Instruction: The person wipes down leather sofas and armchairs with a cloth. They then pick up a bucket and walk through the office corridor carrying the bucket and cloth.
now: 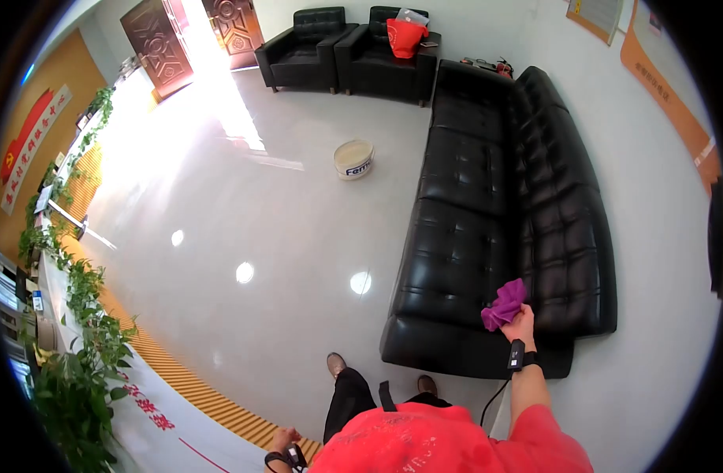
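Purple cloth [504, 306] gripped in my right hand [520, 322], by the near armrest of the black sofa [462, 229].
I see it bunched at 1 end, probably so loose folds shield the leather; my left hand [284, 438] hangs low, its grip impossible to tell. Beyond the sofa's left edge stands 1 tub [353, 160], contents unclear; 1 red bag [406, 39] sits on an armchair [389, 69], insides hidden.
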{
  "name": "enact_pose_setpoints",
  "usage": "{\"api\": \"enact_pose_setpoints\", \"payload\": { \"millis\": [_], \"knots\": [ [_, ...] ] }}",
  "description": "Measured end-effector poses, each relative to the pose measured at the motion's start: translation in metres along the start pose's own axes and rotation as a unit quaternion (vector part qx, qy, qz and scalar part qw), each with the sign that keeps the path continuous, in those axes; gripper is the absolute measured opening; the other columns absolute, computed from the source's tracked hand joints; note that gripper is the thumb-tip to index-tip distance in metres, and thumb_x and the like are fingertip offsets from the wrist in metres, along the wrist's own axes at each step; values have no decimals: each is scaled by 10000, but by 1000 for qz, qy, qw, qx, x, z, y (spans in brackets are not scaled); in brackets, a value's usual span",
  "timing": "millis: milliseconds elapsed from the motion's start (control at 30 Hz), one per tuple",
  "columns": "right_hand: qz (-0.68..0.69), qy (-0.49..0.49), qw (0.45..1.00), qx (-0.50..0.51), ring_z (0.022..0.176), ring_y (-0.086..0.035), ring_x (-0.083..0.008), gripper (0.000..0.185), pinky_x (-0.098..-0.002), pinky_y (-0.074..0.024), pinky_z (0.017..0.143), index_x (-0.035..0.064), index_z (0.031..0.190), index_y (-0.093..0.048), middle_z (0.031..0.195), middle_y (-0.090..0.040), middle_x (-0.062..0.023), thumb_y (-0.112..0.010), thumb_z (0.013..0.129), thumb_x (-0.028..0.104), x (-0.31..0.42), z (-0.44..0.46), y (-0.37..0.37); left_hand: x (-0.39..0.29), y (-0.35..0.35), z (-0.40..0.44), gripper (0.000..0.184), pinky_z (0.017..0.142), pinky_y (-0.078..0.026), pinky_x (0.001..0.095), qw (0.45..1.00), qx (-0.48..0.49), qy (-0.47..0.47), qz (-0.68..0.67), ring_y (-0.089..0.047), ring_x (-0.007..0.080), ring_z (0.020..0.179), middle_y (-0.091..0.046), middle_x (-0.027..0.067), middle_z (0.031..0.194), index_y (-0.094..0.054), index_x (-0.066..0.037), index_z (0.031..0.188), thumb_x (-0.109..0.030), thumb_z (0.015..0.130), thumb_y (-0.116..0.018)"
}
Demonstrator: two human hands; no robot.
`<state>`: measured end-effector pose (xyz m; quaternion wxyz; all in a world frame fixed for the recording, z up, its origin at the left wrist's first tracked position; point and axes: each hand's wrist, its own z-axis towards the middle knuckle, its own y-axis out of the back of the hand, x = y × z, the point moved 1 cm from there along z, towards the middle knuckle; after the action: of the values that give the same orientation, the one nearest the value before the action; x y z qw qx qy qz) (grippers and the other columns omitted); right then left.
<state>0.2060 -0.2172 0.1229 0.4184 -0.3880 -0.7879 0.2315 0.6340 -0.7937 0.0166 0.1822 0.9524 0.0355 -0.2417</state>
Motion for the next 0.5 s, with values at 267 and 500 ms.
{"api": "enact_pose_setpoints", "payload": {
  "millis": [267, 500],
  "knots": [
    [-47, -50, 997, -22, 1085, -525, -366, 392, -530, -390, 953, 41, 1226, -482, 1195, -552, -162, -527, 880, 220, -98, 2, -98, -49, 149, 47, 331, 573, -510, 321, 994, -104, 33, -32, -622, 204, 616, -643, 116, 679, -645, 9, 745, -257, 836, -470],
    [-83, -12, 996, -38, 1087, -533, -312, 397, -482, -399, 981, 5, 1140, -513, 1148, -568, -137, -517, 743, 27, -117, 25, -109, -42, 152, 85, 263, 571, -528, 356, 986, -12, 33, -160, -637, 250, 656, -634, 162, 774, -612, 39, 941, -190, 853, -517]
  ]
}}
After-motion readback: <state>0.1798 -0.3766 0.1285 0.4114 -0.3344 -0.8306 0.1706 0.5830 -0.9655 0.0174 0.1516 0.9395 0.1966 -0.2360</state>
